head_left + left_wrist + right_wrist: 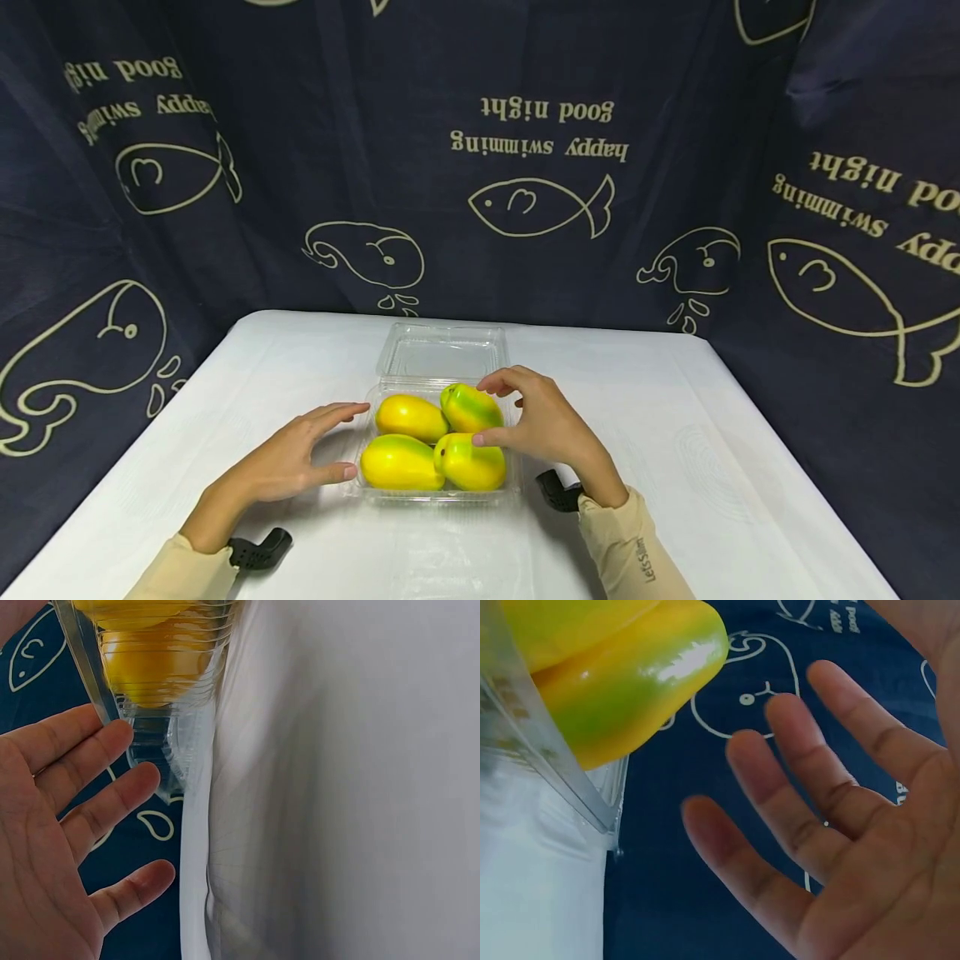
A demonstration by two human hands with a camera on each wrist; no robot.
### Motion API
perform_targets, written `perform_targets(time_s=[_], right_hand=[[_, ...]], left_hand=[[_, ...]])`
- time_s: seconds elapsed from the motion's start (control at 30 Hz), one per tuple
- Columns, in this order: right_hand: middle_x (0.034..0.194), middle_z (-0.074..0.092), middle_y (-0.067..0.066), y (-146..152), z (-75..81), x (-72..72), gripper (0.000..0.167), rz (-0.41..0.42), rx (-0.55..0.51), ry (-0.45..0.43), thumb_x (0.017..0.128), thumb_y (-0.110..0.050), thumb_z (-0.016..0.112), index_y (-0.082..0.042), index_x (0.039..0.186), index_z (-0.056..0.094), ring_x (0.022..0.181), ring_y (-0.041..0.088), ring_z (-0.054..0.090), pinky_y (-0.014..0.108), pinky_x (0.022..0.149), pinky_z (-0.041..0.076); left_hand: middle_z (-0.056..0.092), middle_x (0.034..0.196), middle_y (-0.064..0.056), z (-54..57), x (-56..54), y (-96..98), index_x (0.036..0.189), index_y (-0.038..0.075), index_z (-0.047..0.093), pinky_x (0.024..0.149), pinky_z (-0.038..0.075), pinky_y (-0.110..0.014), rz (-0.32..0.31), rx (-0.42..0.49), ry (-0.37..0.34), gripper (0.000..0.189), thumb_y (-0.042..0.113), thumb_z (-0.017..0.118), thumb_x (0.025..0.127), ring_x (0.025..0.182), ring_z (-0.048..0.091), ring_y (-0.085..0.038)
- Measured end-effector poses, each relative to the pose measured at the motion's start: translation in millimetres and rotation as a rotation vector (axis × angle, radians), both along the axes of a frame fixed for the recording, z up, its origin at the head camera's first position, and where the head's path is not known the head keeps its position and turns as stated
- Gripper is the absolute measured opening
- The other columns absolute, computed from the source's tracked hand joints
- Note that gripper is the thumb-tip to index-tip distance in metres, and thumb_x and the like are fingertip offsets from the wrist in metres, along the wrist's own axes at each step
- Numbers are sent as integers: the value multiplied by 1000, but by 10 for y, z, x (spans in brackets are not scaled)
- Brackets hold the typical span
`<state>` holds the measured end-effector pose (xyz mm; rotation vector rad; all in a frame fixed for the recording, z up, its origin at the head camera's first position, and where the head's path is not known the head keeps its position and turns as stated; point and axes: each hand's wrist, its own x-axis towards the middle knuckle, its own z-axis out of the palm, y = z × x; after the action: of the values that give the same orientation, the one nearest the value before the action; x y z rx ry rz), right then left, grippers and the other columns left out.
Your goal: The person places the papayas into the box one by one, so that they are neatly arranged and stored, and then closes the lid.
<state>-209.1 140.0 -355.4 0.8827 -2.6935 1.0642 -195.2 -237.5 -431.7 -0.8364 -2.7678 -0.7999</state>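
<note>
A clear plastic clamshell box (442,497) stands on the white table with its lid folded back. Several smooth yellow fruits with green patches, shaped like papayas, lie inside: the front left fruit (401,462), front right fruit (474,467), back left fruit (411,418) and back right fruit (474,408). My left hand (288,454) is beside the box's left wall, fingers spread, fingertips right at the rim. My right hand (543,417) hovers at the right side, thumb and fingers apart; its thumb overlaps the front right fruit in the head view. In the right wrist view, the fingers (757,769) hold nothing.
The open lid (444,352) lies behind the box, toward the table's back edge. A white cloth covers the table (637,392). Dark blue curtains (540,275) with fish drawings hang around the back and sides. Black wrist mounts (260,550) hang under both wrists.
</note>
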Motion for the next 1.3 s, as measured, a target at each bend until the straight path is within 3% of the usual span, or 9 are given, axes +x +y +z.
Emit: perform_targets(time_s=[0.17, 0.3, 0.6, 0.97, 1.3], right_hand=[[110, 67, -14, 27, 1, -48, 53, -60, -40, 71, 68, -35, 94, -24, 114, 70, 102, 11, 58, 33, 85, 53], [111, 67, -11, 48, -56, -96, 46, -98, -64, 90, 72, -32, 91, -22, 112, 71, 105, 13, 60, 35, 87, 53], [119, 66, -2, 170, -271, -294, 46, -147, -92, 41, 79, -35, 86, -23, 119, 68, 114, 25, 61, 49, 93, 53], [130, 61, 8, 271, -420, -438, 65, -197, -105, -8, 81, -40, 83, -15, 136, 60, 122, 30, 56, 53, 97, 50], [139, 54, 7, 343, -581, -523, 67, -238, -115, -84, 82, -46, 81, -20, 139, 59, 132, 34, 50, 52, 105, 45]], left_hand=[[50, 151, 1, 10, 4, 1, 150, 26, 46, 105, 40, -66, 1, 4, -6, 77, 53, 75, 84, 137, 49, -31], [50, 151, 2, 12, 14, 5, 150, 26, 46, 105, 40, -65, -2, 10, -8, 78, 52, 75, 83, 137, 49, -30], [51, 151, -2, 13, 16, 5, 150, 23, 47, 104, 41, -67, -1, 5, 3, 77, 53, 74, 84, 136, 50, -35], [51, 151, 0, 14, 7, 17, 150, 25, 47, 105, 42, -65, -3, 12, -3, 77, 53, 74, 84, 136, 51, -32], [51, 150, 0, 5, 19, 14, 150, 25, 47, 104, 42, -65, 3, 13, 0, 77, 53, 75, 83, 136, 51, -32]])
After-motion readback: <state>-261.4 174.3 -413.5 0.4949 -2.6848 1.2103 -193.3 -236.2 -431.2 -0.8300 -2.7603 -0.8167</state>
